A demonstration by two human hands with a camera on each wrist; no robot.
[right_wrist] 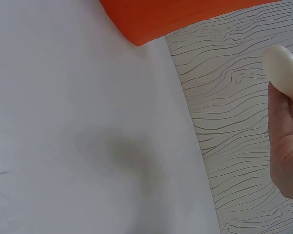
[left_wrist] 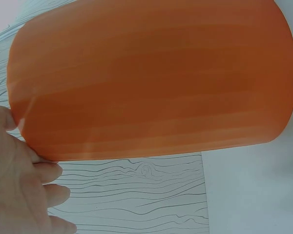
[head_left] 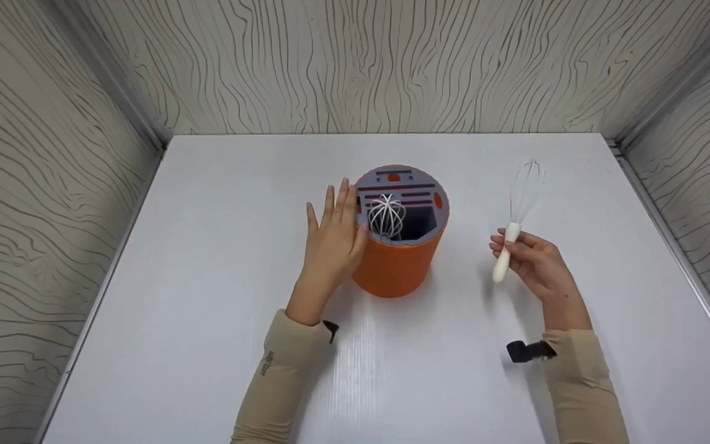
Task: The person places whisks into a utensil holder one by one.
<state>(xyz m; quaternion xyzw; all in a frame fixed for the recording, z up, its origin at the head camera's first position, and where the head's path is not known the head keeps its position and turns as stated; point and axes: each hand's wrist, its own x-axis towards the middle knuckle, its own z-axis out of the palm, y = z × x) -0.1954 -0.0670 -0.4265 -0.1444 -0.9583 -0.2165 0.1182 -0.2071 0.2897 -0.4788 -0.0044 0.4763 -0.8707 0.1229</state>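
Note:
An orange cylindrical utensil holder (head_left: 390, 269) with a grey slotted top stands upright on the table. A whisk (head_left: 387, 214) is in the holder's large front opening, its white wire head sticking up and its handle hidden. Along the holder's left side my left hand (head_left: 332, 243) rests with straight fingers touching near the rim; the left wrist view shows its fingers by the orange wall (left_wrist: 151, 83). To the right of the holder, my right hand (head_left: 534, 258) pinches a second whisk (head_left: 506, 253) by its cream handle, wire head pointing up and away. The handle's rounded end (right_wrist: 282, 68) shows in the right wrist view.
The white table (head_left: 207, 246) is bounded by wood-grain patterned panels at the back (head_left: 355, 68) and on both sides. Black straps with small devices (head_left: 518, 351) sit at the wrists, over beige sleeves.

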